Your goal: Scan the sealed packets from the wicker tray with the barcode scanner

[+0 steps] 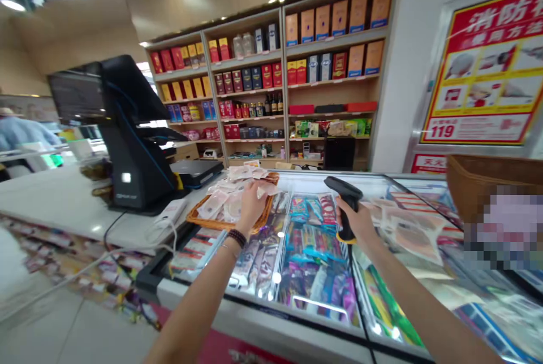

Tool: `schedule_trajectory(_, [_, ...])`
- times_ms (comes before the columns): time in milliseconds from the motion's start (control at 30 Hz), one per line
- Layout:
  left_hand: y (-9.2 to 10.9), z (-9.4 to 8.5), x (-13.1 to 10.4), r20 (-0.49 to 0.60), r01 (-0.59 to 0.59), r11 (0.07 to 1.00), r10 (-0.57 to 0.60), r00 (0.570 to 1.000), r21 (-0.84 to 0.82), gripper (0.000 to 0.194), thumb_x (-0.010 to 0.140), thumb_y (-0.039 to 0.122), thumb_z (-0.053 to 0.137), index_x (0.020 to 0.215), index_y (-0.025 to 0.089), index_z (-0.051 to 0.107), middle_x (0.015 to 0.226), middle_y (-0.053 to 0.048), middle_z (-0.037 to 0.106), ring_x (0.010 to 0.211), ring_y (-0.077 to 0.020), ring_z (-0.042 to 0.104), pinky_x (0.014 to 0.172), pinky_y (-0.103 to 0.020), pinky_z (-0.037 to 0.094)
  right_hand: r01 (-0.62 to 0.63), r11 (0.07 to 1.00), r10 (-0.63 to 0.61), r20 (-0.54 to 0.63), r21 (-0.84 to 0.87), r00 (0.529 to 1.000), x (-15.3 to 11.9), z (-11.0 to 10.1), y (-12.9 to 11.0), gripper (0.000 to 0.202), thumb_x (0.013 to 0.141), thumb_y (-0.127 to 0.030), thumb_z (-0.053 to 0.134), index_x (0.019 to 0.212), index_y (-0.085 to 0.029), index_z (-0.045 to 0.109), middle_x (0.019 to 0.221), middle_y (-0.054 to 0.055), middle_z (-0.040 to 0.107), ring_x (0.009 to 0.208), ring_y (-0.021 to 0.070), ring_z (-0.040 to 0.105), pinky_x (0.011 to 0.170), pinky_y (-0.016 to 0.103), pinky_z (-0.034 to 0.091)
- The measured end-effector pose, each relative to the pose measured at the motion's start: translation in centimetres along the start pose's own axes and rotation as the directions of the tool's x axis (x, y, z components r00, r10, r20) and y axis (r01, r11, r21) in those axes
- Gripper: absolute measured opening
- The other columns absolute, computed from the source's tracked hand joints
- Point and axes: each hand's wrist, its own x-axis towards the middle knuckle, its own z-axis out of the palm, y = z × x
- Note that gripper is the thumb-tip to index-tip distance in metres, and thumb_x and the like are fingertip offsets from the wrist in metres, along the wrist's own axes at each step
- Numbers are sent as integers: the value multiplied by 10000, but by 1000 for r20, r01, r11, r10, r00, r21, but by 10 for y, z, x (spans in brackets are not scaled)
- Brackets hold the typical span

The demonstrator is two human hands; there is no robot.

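Note:
My right hand (355, 220) is wrapped around the handle of a black barcode scanner (344, 190), held upright over the glass-topped freezer (314, 180). A dark cable hangs from the scanner's base across the glass. On the left, my left hand (251, 204) reaches over a shallow wicker basket (199, 220) heaped with flat, clear plastic packets (223, 191). Its fingertips are bent around a packet at the basket's right side, partly hidden among the others. More clear packets (409, 222) lie on the freezer top to the right of the scanner.
A black checkout terminal (133, 143) stands on the white counter (80, 194) at left, with a loose white cable (97, 262) nearby. Wrapped ice creams (311, 242) lie under the glass. A brown basket (483, 177) sits at right; stocked shelves (254, 61) line the back.

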Motion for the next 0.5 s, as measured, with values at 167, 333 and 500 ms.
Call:
schedule_trajectory(167, [-51, -35, -22, -31, 241, 932, -242, 970, 270, 548, 762, 89, 735, 1288, 137, 589, 1320, -198, 621, 1316, -358, 554, 1142, -492, 399, -61, 998, 60, 153, 1, 986, -17, 48, 29, 481, 691, -624, 822, 649, -215, 573, 498, -19, 574, 377, 121, 494, 384, 261, 384])
schedule_trajectory(333, [-71, -44, -45, -46, 299, 880, -304, 952, 370, 713, 694, 189, 855, 1319, 112, 520, 1360, -235, 566, 1347, -399, 509, 1131, -520, 380, -62, 998, 65, 283, -19, 957, -33, 70, 45, 501, 710, -647, 805, 645, -217, 556, 483, -33, 552, 354, 116, 485, 380, 262, 385])
schedule_trajectory(500, [-64, -34, -43, -38, 293, 870, -304, 952, 396, 778, 692, 194, 872, 1359, 116, 478, 1376, -262, 550, 1351, -420, 511, 1096, -521, 399, -85, 996, 91, 317, -33, 944, -40, 71, 44, 505, 711, -649, 805, 632, -219, 551, 472, -30, 549, 343, 113, 472, 388, 267, 389])
